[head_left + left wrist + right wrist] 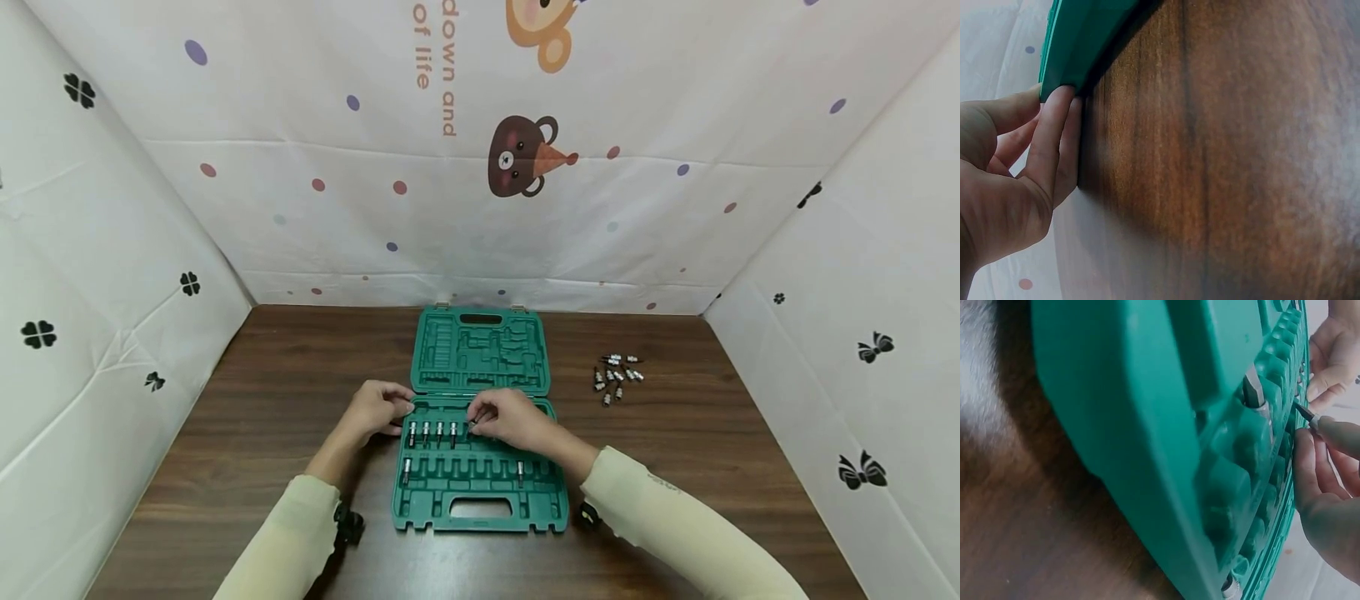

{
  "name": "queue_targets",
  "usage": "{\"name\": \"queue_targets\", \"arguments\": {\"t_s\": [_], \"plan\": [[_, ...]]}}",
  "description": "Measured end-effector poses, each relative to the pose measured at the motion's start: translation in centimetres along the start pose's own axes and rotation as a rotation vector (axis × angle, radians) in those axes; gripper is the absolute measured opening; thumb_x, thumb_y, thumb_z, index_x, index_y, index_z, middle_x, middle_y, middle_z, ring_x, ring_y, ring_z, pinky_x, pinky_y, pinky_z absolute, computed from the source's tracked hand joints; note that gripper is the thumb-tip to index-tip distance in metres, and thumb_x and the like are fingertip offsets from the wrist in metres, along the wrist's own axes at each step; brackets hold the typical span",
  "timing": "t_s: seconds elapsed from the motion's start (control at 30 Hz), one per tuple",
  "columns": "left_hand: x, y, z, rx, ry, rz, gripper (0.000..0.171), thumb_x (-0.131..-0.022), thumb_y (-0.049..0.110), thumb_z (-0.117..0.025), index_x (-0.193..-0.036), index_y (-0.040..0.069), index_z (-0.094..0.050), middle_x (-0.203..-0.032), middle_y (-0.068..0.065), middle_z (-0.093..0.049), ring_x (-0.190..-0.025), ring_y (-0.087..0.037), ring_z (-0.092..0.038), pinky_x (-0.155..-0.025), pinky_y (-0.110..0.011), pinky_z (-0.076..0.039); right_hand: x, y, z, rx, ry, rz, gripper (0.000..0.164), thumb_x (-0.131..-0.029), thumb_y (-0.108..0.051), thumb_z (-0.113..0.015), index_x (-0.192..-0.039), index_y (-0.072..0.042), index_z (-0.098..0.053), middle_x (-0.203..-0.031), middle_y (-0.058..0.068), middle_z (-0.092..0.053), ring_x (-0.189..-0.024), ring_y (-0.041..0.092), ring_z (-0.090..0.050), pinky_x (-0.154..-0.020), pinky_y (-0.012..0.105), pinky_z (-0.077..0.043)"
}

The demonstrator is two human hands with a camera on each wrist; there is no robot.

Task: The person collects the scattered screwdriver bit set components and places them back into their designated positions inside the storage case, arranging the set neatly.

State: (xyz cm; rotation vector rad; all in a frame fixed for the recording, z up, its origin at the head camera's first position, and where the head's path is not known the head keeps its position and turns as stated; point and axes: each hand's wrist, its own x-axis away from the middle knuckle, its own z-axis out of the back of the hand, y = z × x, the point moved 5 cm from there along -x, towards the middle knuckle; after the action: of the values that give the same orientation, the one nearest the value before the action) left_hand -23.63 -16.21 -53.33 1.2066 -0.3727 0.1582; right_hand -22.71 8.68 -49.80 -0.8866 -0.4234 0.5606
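Note:
A green plastic tool case (pixel 429 505) lies opened out on the table, its lid folded back toward the wall. At its left edge, my left hand (pixel 372 408) grips the rim, with the thumb on top and fingers against the side wall (pixel 1088 47). My right hand (pixel 512 418) pinches a small bit socket (pixel 1306 415) over the upper row of slots, its dark tip pointing at the case. Several bit sockets (pixel 439 433) stand in that row, left of the right hand. In the lower row, one bit socket (pixel 407 472) sits far left and another (pixel 520 473) toward the right.
Several loose bit sockets (pixel 617 375) lie in a group on the brown wooden table (pixel 300 358), right of the lid (pixel 417 354). White printed cloth (pixel 337 225) hangs at the back and on both sides. The case has a handle opening at its front.

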Motion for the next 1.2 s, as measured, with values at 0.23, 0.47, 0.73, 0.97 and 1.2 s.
{"name": "queue_targets", "arguments": {"t_s": [0.23, 0.47, 0.73, 0.97, 1.2], "plan": [[-0.1, 0.1, 0.0, 0.004, -0.003, -0.001, 0.023, -0.100, 0.002, -0.066, -0.122, 0.000, -0.072, -0.115, -0.019, -0.071, -0.091, -0.020, -0.070, -0.066, -0.036, -0.064, 0.0, -1.1, -0.4, 0.135, 0.011, 0.027, 0.009, -0.096, -0.009, -0.074, -0.105, -0.012, -0.074, -0.097, -0.003, -0.074, -0.089, 0.009, -0.069, -0.077, 0.022, -0.058], [-0.1, 0.0, 0.0, 0.006, -0.001, 0.010, 0.024, -0.100, 0.002, -0.065, -0.123, 0.000, -0.072, -0.115, -0.019, -0.071, -0.092, -0.021, -0.070, -0.066, -0.036, -0.064, -0.3, -1.5, -1.0, 0.248, 0.034, 0.069, 0.008, -0.095, -0.010, -0.076, -0.103, -0.011, -0.075, -0.096, 0.000, -0.073, -0.084, 0.006, -0.067, -0.074, 0.020, -0.057], [-0.1, 0.2, 0.0, 0.000, 0.006, 0.002, 0.023, -0.100, 0.002, -0.066, -0.122, 0.000, -0.072, -0.111, -0.018, -0.072, -0.089, -0.019, -0.071, -0.065, -0.036, -0.065, -0.7, -1.7, -1.1, 0.347, 0.073, 0.044, 0.014, -0.094, -0.014, -0.078, -0.107, -0.012, -0.074, -0.102, 0.004, -0.064, -0.093, 0.017, -0.062, -0.078, 0.030, -0.055], [-0.1, 0.5, 0.0, -0.010, 0.005, 0.000, 0.024, -0.100, 0.002, -0.066, -0.123, 0.000, -0.072, -0.111, -0.018, -0.072, -0.088, -0.019, -0.071, -0.066, -0.036, -0.065, -1.3, -1.4, -0.8, 0.331, 0.084, -0.017, 0.020, -0.092, -0.016, -0.081, -0.110, -0.012, -0.073, -0.107, 0.003, -0.066, -0.098, 0.019, -0.063, -0.082, 0.035, -0.056], [-0.1, 0.3, 0.0, -0.007, 0.005, 0.005, 0.024, -0.100, 0.002, -0.066, -0.123, 0.000, -0.072, -0.112, -0.018, -0.071, -0.091, -0.021, -0.071, -0.066, -0.036, -0.065, -2.1, -1.4, -0.7, 0.310, 0.050, -0.081, 0.019, -0.089, -0.014, -0.083, -0.103, -0.013, -0.071, -0.101, 0.000, -0.067, -0.093, 0.015, -0.064, -0.079, 0.031, -0.056]]}}
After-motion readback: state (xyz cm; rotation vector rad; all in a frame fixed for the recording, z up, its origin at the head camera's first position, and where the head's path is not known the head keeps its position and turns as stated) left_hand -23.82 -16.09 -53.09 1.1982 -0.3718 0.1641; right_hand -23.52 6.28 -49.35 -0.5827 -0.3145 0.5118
